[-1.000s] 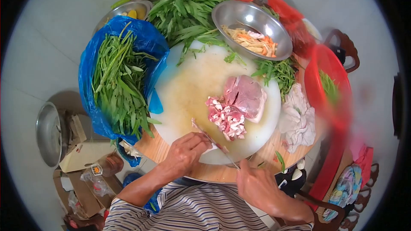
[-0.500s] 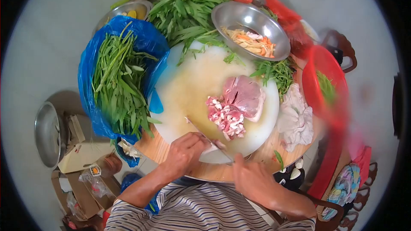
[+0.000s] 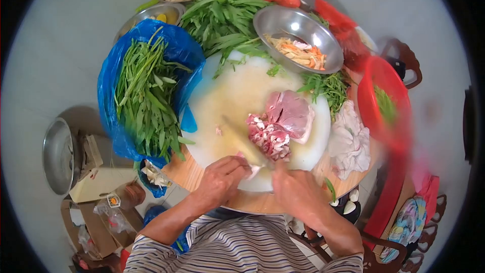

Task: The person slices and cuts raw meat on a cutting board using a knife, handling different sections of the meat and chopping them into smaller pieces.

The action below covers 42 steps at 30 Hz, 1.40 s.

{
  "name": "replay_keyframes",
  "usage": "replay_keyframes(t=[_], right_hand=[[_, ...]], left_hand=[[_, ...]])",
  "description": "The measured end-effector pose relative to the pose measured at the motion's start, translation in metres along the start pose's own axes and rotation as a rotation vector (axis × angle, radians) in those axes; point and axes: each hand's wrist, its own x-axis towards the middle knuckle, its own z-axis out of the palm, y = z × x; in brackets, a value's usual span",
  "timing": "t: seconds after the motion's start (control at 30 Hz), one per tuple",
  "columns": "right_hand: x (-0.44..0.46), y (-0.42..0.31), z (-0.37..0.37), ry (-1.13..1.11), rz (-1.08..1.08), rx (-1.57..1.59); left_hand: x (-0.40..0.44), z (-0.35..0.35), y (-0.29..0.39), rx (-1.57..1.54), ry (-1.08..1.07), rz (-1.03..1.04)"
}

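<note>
My left hand [image 3: 221, 179] is closed on a small pale piece of meat [image 3: 253, 171] at the near edge of the round white cutting board [image 3: 212, 101]. In my right hand [image 3: 294, 189] is the handle of a knife [image 3: 243, 140], its blade blurred by motion and pointing up and left over the board. Just beyond the blade lies a heap of chopped meat [image 3: 268, 136]. A larger slab of pinkish meat [image 3: 290, 114] touches the heap on its far right side. One small scrap [image 3: 219, 130] sits alone left of the blade.
A blue bag [image 3: 108, 86] of leafy greens stands left of the board. Beyond it are more greens [image 3: 220, 15] and a metal bowl [image 3: 323, 35] with shredded food. To the right are a crumpled pale cloth [image 3: 348, 141] and a red basket [image 3: 371, 101].
The knife has risen off the piece by my left hand and swung right toward the chopped heap. A small scrap now lies apart on the board. My left hand has barely moved.
</note>
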Motion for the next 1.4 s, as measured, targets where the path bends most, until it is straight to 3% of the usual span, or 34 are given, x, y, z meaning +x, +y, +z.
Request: replay_keyframes(t=[0.1, 0.4, 0.7, 0.9, 1.0, 1.1, 1.17, 1.4], right_hand=[[-0.017, 0.002, -0.007, 0.073, 0.154, -0.007], [-0.03, 0.001, -0.001, 0.041, 0.046, 0.119], [-0.031, -0.004, 0.001, -0.052, 0.089, 0.089], [0.02, -0.006, 0.024, 0.127, -0.126, 0.083], [0.023, 0.004, 0.019, 0.084, -0.132, 0.092], [0.004, 0.006, 0.003, 0.126, 0.049, 0.017], [-0.009, 0.004, -0.005, 0.126, 0.052, 0.073], [-0.028, -0.004, -0.002, 0.06, 0.003, 0.148]], left_hand=[[0.002, 0.0, 0.0, -0.018, -0.009, 0.032], [-0.004, 0.008, 0.003, 0.035, 0.048, 0.11], [0.002, -0.002, 0.003, 0.038, -0.085, 0.092], [0.005, -0.01, 0.002, -0.017, -0.194, 0.07], [-0.001, -0.01, -0.004, -0.046, -0.151, 0.085], [-0.007, -0.006, -0.008, -0.162, -0.032, 0.113], [-0.007, -0.008, -0.009, -0.188, 0.056, 0.138], [-0.003, -0.008, -0.006, -0.082, 0.063, 0.118]])
